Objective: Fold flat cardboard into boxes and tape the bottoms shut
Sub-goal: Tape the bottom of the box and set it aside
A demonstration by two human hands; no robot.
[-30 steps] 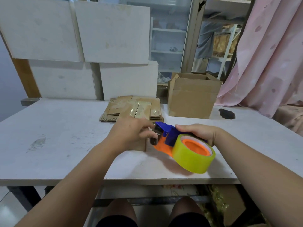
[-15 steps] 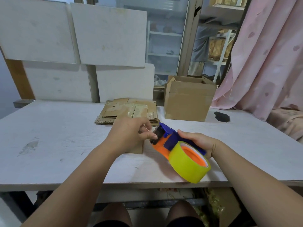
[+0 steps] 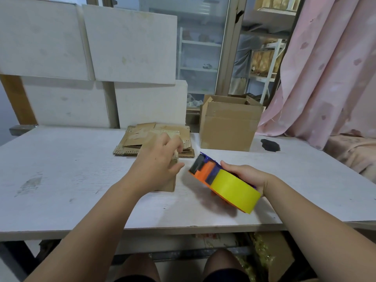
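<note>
- The person's two bare knees (image 3: 138, 267) show at the very bottom, under the front edge of the big white table (image 3: 61, 169).
- The right hand (image 3: 248, 178) holds an orange and blue plastic tape dispenser (image 3: 204, 176) just above the table. The thumb lies along the top of it. The other fingers go round the far side, where they are hidden.
- A fat roll of yellow tape (image 3: 234, 190) sits on the near end of the dispenser. The dark cutter end points away, toward the left hand.
- The left hand (image 3: 158, 161) lies on top of a small brown cardboard box (image 3: 169, 183) that stands on the table, near its middle. The hand covers most of the box.
- The left thumb sticks out to the side, toward the cutter, and does not touch it. The left fingers (image 3: 179, 147) bend over the far top edge of the box, a little apart. They are blurry, so I cannot tell if they grip the box or just rest on it.
- Behind that box lies a low pile of flat brown cardboard sheets (image 3: 132, 139).
- To the right of the pile stands a bigger brown cardboard box with its top flaps open (image 3: 227, 129).
- A dark patch (image 3: 269, 144) marks the table just right of the big box.
- Big white boards (image 3: 130, 45) stand at the back of the table.
- A pink curtain (image 3: 325, 68) hangs at the far right, next to a glass door with shelves (image 3: 199, 53) behind it.
</note>
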